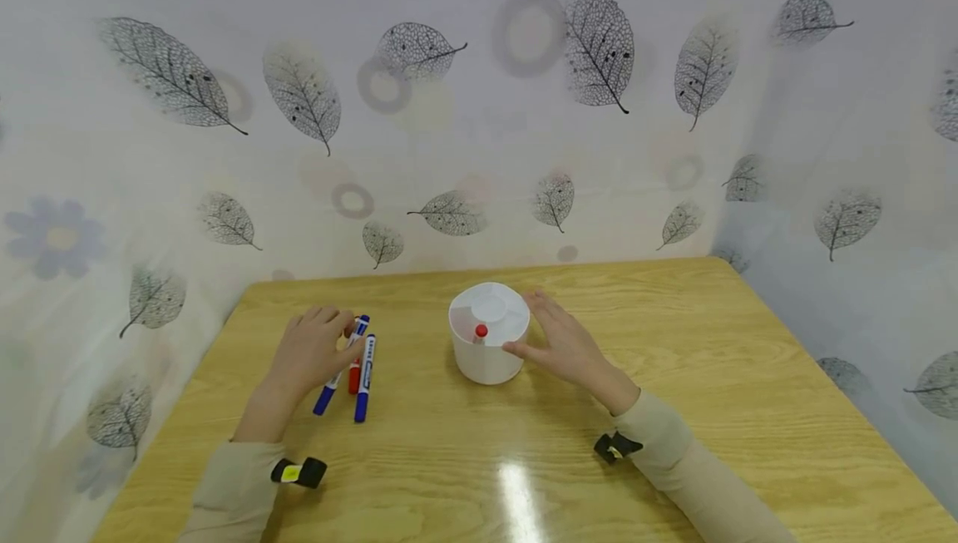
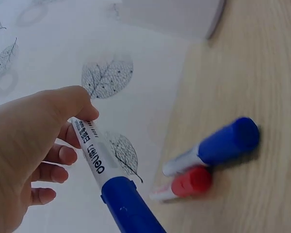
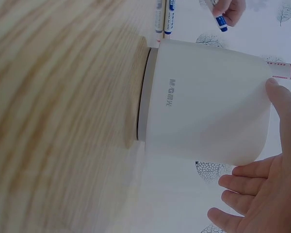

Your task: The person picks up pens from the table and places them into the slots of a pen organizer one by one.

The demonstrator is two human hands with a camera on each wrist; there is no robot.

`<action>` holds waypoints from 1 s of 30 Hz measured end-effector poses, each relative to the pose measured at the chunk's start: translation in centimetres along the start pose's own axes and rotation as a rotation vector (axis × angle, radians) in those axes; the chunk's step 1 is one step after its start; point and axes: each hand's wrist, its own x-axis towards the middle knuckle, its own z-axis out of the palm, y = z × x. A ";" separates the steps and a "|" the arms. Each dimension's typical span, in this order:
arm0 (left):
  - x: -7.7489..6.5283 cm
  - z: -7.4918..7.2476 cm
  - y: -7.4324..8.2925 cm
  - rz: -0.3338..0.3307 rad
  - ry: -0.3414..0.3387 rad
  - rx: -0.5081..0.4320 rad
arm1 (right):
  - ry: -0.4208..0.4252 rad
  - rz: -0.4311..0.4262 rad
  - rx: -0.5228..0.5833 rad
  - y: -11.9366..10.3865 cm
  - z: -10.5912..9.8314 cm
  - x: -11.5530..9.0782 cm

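Observation:
My left hand (image 1: 318,348) pinches a blue-capped whiteboard marker (image 2: 99,160) between thumb and fingers, its cap pointing back towards the wrist. Beside it on the table lie a second blue marker (image 1: 364,381) and a red marker (image 1: 354,378), partly hidden between the blue ones in the head view. A round white pen holder (image 3: 208,102) stands upright with a red-ended marker (image 1: 481,333) in its front part. My right hand (image 1: 565,343) is at the holder's right side, thumb at the rim and the other fingers extended loosely along the wall, none curled tightly.
The wooden table (image 1: 464,451) reaches back to a leaf-patterned cloth (image 1: 464,135) that hangs behind and at both sides. Wrist cameras sit on the left sleeve (image 1: 239,472) and the right sleeve (image 1: 659,435).

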 end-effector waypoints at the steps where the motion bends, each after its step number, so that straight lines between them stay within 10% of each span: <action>1: 0.2 -0.1 0.2 0.010 0.015 -0.002 | 0.001 0.000 -0.002 0.0 0.0 0.0; 9: 1.8 -0.6 1.3 0.068 0.092 -0.006 | 0.002 0.002 -0.006 -0.1 0.2 0.0; 18: 3.8 -0.9 3.0 0.206 0.341 -0.121 | -0.001 0.006 -0.009 0.0 0.2 0.0; 30: 5.7 -1.3 6.1 0.195 0.528 -0.299 | -0.001 -0.011 0.002 0.1 0.1 -0.2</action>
